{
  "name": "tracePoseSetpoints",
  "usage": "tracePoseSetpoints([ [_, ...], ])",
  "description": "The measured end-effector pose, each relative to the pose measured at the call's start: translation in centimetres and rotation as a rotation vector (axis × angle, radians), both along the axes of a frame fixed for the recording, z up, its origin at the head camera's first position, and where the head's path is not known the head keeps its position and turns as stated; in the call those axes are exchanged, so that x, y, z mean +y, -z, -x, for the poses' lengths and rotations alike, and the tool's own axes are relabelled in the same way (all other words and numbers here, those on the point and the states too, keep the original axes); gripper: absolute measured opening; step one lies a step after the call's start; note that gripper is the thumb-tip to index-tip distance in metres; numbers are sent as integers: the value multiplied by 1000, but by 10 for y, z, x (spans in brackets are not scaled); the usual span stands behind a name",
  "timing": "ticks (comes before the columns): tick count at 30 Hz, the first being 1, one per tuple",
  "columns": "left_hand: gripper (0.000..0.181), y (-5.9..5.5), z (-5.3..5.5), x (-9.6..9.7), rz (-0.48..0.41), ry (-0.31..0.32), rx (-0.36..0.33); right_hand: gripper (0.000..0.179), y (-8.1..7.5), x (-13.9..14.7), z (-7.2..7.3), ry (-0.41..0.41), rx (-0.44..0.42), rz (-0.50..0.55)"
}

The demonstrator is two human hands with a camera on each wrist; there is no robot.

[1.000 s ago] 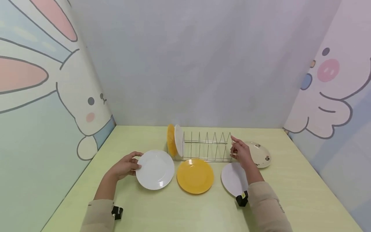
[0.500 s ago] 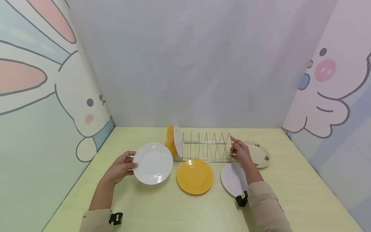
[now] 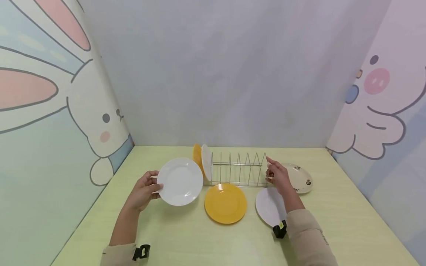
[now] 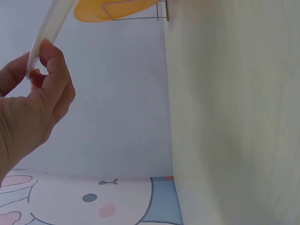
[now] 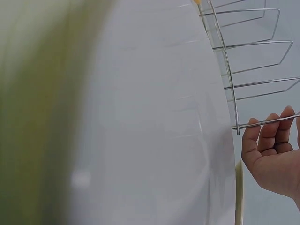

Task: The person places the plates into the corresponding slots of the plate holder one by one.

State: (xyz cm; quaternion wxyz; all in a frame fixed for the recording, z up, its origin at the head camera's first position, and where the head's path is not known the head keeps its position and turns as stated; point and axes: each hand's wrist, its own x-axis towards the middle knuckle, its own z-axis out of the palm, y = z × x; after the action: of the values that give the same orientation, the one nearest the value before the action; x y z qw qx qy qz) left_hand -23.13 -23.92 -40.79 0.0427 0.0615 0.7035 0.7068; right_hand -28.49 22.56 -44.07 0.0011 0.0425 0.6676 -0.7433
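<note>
My left hand (image 3: 143,193) pinches the left edge of a white plate (image 3: 180,181), thumb on its face and fingers behind. The plate is held tilted above the table, left of centre; the left wrist view shows its rim edge-on between the left hand's thumb and fingers (image 4: 57,77). At the right end of a wire dish rack (image 3: 238,184), my right hand (image 3: 279,178) grips the end wire, with fingers curled over it in the right wrist view. A yellow plate (image 3: 196,156) and a white plate (image 3: 206,162) stand upright in the rack's left slots.
A yellow plate (image 3: 225,204) lies flat in front of the rack. To its right is another pale plate (image 3: 269,206), partly under the right forearm. A cream patterned plate (image 3: 301,178) lies beyond the right hand. Walls enclose the table at the back and both sides.
My left hand has raised the white plate off the table and moved it up toward the rack, tilting it more. The right hand keeps its place on the rack.
</note>
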Motion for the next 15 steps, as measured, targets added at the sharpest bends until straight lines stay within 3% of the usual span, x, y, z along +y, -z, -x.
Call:
tracePoseSetpoints([
  [8,37,-19,-6,44,-81,-150,-14,47,-5,-1,-4,-2,-4,-6],
  [15,39,-27,-5,84,-200,-255,23,46,6,3,4,14,-10,15],
])
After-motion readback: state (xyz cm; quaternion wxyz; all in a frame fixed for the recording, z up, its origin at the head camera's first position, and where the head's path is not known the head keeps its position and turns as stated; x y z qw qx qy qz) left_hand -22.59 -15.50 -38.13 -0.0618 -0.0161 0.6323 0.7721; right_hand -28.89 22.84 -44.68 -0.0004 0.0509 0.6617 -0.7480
